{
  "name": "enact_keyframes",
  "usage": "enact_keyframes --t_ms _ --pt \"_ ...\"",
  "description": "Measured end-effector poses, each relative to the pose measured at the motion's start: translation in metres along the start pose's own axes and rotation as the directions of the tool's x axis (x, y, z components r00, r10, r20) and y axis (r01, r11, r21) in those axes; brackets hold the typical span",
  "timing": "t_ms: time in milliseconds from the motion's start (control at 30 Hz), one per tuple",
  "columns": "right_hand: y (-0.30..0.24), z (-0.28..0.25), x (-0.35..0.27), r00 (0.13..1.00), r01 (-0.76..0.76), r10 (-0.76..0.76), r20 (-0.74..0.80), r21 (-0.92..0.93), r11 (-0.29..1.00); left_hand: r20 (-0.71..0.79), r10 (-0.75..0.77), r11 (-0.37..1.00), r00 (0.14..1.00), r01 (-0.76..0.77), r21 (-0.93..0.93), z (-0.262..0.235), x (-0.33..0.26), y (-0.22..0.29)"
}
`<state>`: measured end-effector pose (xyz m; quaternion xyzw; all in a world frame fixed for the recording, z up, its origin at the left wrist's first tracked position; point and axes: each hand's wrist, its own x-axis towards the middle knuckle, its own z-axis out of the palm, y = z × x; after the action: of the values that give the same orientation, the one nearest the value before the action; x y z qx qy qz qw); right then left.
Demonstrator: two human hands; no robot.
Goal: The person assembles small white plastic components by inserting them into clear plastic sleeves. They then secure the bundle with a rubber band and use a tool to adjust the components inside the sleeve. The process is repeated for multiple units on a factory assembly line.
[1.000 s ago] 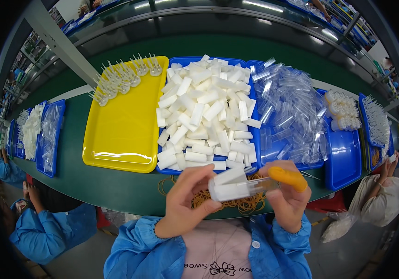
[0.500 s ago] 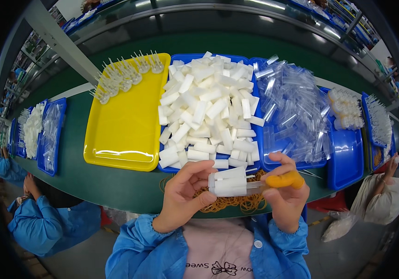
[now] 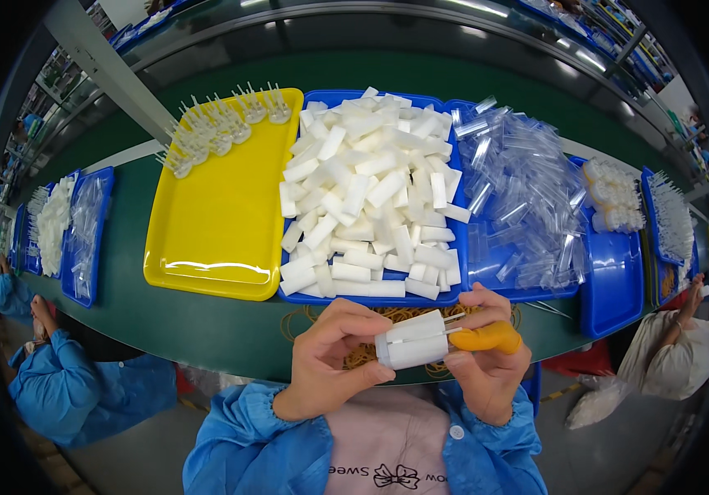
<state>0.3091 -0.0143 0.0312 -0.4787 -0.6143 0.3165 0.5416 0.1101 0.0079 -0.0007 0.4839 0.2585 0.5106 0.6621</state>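
My left hand [image 3: 334,359] is closed round the round base of a pronged piece with white foam blocks [image 3: 414,340] lying lengthwise along it. Thin pale prongs stick out past the blocks toward the right. At that end my right hand [image 3: 486,359] has its thumb and forefinger closed; an orange finger cot [image 3: 491,338] covers the forefinger. Whether a clear plastic part is also between the right fingers cannot be made out. Both hands are just in front of the blue tray of loose foam blocks [image 3: 371,198].
Left of the foam stands a yellow tray [image 3: 218,223] with several pronged bases [image 3: 210,132] at its far end. To the right, a blue tray holds clear plastic pieces [image 3: 524,198], beside a smaller blue tray [image 3: 614,289]. Rubber bands [image 3: 363,355] lie under my hands. Co-workers sit at both sides.
My right hand has come left and slightly down, closer to the foam blocks. The clear plastic part between the blocks and the right fingers no longer shows. The piece is tilted more.
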Motion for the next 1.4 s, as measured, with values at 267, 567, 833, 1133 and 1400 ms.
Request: enact_keyframes --t_ms 267,567,833,1133,1400 --pt "0.009 -0.034 0.045 0.982 -0.190 0.190 0.012 0.017 0.982 -0.069 -0.146 0.969 0.987 0.128 -0.210 -0.004 0.003 -0.004" --pt "0.061 -0.048 0.068 0.955 0.176 0.158 0.251 -0.908 0.380 -0.098 -0.181 0.956 0.979 0.151 -0.251 -0.007 0.000 -0.004" --pt "0.051 -0.053 0.051 0.964 0.183 0.079 0.254 -0.848 0.497 -0.087 -0.169 0.966 0.982 0.148 -0.214 -0.006 0.000 -0.007" --pt "0.025 -0.048 0.050 0.975 -0.019 -0.088 -0.204 -0.472 0.882 0.043 -0.239 0.960 0.970 0.243 -0.139 0.005 0.001 0.004" --pt "-0.005 -0.052 0.038 0.976 -0.219 0.207 0.075 0.416 0.883 0.053 -0.114 0.993 0.992 0.115 -0.017 0.002 0.005 0.003"
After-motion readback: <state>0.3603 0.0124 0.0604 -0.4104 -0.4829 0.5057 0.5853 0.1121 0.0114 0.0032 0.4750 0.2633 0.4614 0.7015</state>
